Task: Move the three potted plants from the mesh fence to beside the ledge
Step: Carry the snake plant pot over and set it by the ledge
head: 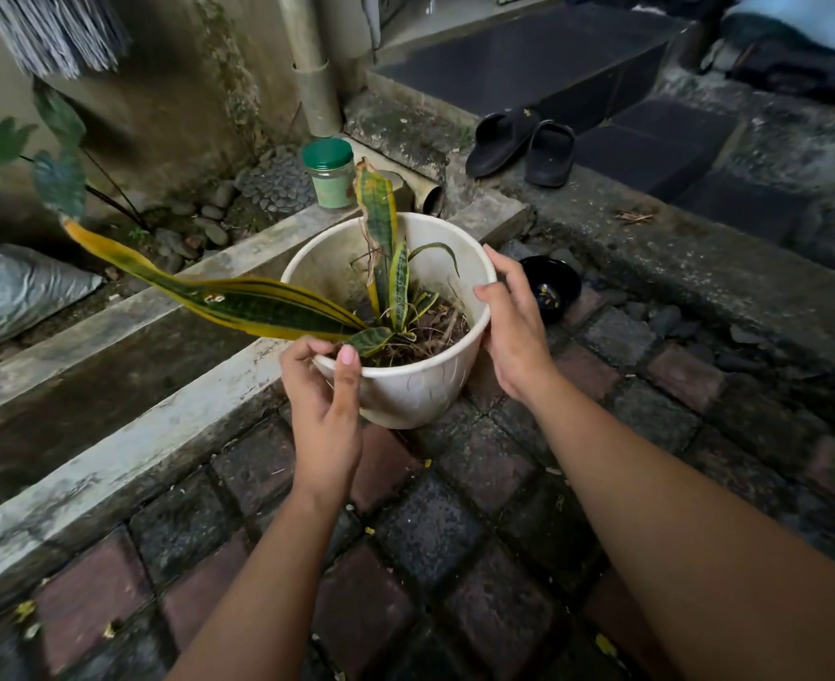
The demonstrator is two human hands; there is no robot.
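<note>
A white plastic pot [405, 390] with a snake plant [381, 287] stands tilted on the brick paving, right beside the concrete ledge [170, 405]. One long yellow-edged leaf reaches left over the ledge. My left hand [324, 400] grips the pot's near rim, thumb over the edge. My right hand [514, 326] holds the rim on the right side. No mesh fence and no other potted plant of the task shows in the head view.
A green-lidded jar [329, 174] stands on the far end of the ledge. A small black bowl [550, 287] lies just right of the pot. Black slippers [523, 142] sit on the raised step behind. A grey sack [12, 287] lies at left.
</note>
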